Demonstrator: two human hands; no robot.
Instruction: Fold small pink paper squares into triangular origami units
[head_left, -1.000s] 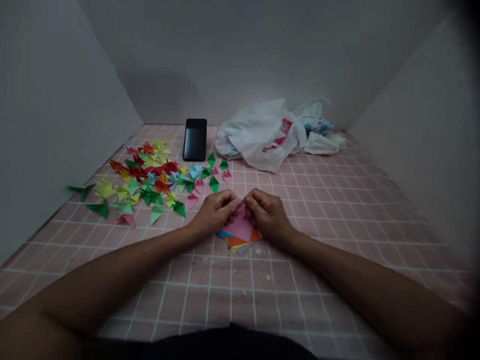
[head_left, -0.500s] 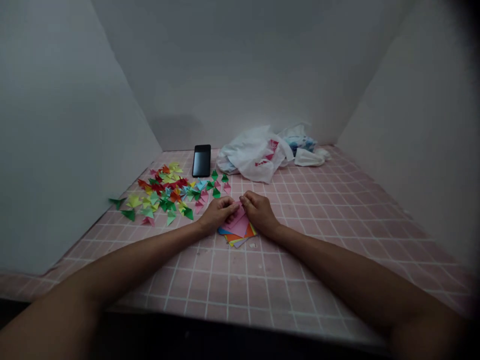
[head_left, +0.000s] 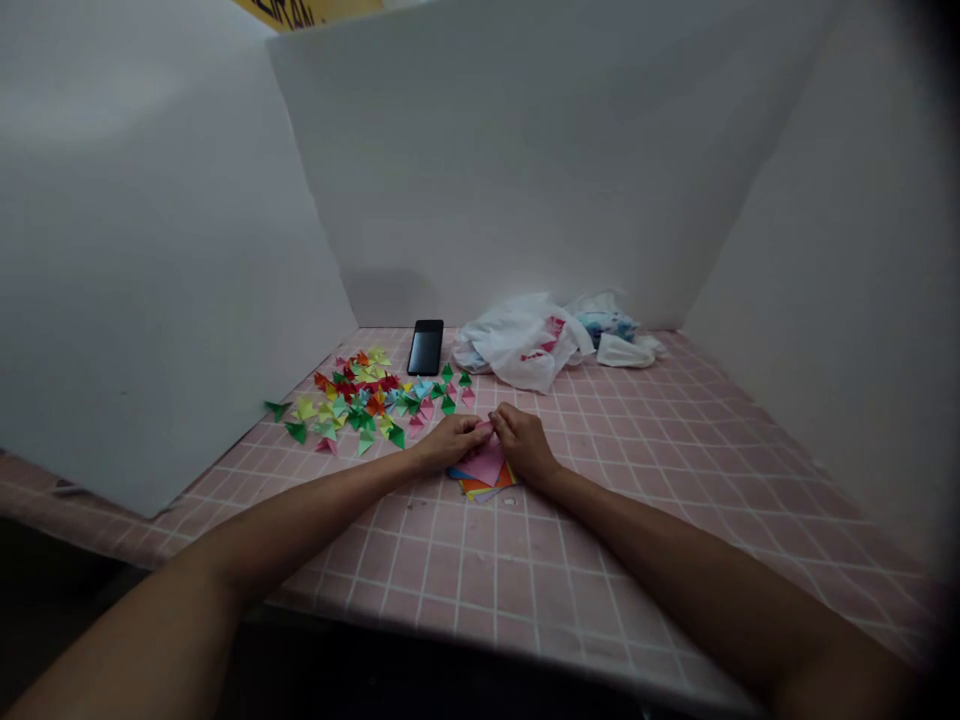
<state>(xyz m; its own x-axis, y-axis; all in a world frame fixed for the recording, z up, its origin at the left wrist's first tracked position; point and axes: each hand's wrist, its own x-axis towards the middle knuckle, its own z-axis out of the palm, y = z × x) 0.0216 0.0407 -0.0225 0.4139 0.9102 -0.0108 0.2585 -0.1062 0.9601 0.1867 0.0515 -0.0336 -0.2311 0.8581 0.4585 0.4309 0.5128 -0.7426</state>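
Note:
Between my hands is a pink sheet of origami paper (head_left: 486, 464), partly hidden by the fingers. My left hand (head_left: 451, 443) is closed on its left side, thumb on top. At its upper right edge, my right hand (head_left: 522, 446) pinches the paper with thumb and forefinger. Beneath it lies a fanned stack of coloured paper (head_left: 480, 489), with blue, orange, yellow and lilac edges showing. To the left of my left hand spreads a pile of small folded paper pieces (head_left: 360, 400) in red, yellow, green, pink and light blue.
Behind the folded pieces lies a black phone (head_left: 426, 348). A white plastic bag (head_left: 521, 340) with red print sits at the back, beside another crumpled bag (head_left: 607, 322) and white tissue (head_left: 627, 351). White panels (head_left: 495, 200) enclose the pink checked tablecloth (head_left: 645, 500) on three sides.
The camera view has tilted up and shifted left, so a yellow sign shows above the panels. Both hands stay on the pink paper, with only slight finger movement.

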